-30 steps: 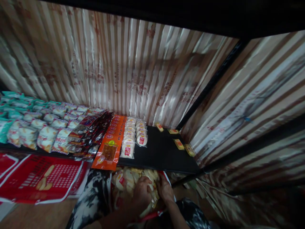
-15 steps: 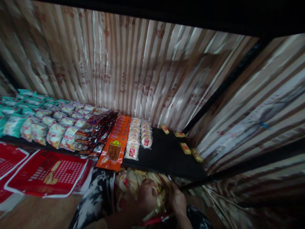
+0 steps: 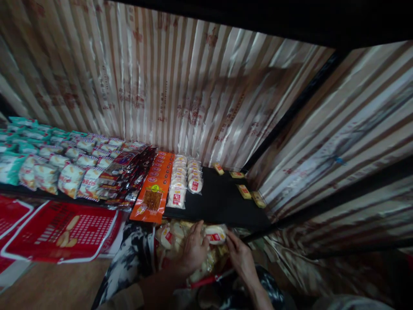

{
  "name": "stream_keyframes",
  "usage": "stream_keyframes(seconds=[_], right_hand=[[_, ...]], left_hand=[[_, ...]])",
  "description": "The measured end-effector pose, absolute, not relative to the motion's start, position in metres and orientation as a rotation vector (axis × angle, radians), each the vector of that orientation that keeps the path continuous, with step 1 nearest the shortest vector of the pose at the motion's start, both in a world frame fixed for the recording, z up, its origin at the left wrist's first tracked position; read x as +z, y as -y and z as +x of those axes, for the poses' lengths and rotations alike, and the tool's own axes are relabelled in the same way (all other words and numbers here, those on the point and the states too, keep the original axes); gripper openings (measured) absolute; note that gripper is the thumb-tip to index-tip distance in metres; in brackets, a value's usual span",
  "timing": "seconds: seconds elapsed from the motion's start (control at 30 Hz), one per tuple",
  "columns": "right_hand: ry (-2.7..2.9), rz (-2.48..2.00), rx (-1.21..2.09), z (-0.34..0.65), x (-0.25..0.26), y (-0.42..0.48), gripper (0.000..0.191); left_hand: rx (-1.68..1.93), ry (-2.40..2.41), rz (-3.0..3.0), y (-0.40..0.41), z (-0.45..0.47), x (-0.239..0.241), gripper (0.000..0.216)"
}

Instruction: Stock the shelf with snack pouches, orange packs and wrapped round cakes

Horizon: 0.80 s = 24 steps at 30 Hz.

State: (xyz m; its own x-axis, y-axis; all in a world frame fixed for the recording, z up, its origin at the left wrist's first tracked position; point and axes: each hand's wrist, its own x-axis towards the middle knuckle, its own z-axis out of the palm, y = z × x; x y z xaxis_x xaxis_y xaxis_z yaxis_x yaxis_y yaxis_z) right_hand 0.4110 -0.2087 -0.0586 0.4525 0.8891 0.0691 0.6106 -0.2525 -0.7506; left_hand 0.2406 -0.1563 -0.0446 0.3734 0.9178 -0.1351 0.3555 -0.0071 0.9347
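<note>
Between my hands, over an open bag on my lap, is a white wrapped rice cracker packet (image 3: 214,235) with a red label. My right hand (image 3: 241,254) pinches its right end with thumb and fingers. Close at the other end is my left hand (image 3: 194,249), its fingers closed against the packet's left edge; the exact contact is blurred. More wrapped crackers (image 3: 171,237) fill the bag around and under my hands. Just beyond, on the black shelf (image 3: 222,206), stand two rows of similar white packets (image 3: 177,193).
Left along the shelf are an orange snack pack (image 3: 152,189), dark red packets (image 3: 129,172) and white and green bags (image 3: 71,178). Small yellow packets (image 3: 244,192) lie at its right end. Black frame bars (image 3: 300,103) slant at right. Red bags (image 3: 64,232) lie below left.
The white cracker packet has come up into sight between my hands. My left hand has shifted up and its fingers have straightened somewhat. The view has moved slightly.
</note>
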Motion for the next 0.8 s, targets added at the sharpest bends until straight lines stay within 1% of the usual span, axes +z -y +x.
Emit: stream_keyframes(seconds=[0.13,0.23,0.3,0.37,0.47,0.6,0.7,0.8], right_hand=[[1.219,-1.876,0.559,0.394,-0.047,0.191,0.042],[1.038,-1.784,0.654,0.387,-0.046,0.181,0.051],[0.879,-1.695,0.762,0.382,-0.047,0.177,0.059],[0.764,-1.602,0.877,0.375,-0.049,0.176,0.061],[0.702,-1.525,0.986,0.362,-0.051,0.177,0.053],[0.795,-1.559,0.934,0.353,-0.052,0.176,0.04],[0.848,-1.6,0.871,0.361,-0.051,0.171,0.038],[0.851,-1.589,0.851,0.374,-0.052,0.159,0.039]], left_hand=[[0.726,-1.218,1.523,0.147,0.236,-0.049,0.038],[0.74,-1.297,1.44,0.14,0.232,-0.052,0.026],[0.741,-1.332,1.375,0.136,0.23,-0.054,0.024],[0.751,-1.349,1.325,0.135,0.228,-0.055,0.024],[0.763,-1.34,1.266,0.134,0.23,-0.056,0.025],[0.746,-1.279,1.219,0.134,0.238,-0.053,0.022],[0.719,-1.26,1.192,0.134,0.242,-0.05,0.025],[0.748,-1.331,1.242,0.134,0.242,-0.045,0.033]])
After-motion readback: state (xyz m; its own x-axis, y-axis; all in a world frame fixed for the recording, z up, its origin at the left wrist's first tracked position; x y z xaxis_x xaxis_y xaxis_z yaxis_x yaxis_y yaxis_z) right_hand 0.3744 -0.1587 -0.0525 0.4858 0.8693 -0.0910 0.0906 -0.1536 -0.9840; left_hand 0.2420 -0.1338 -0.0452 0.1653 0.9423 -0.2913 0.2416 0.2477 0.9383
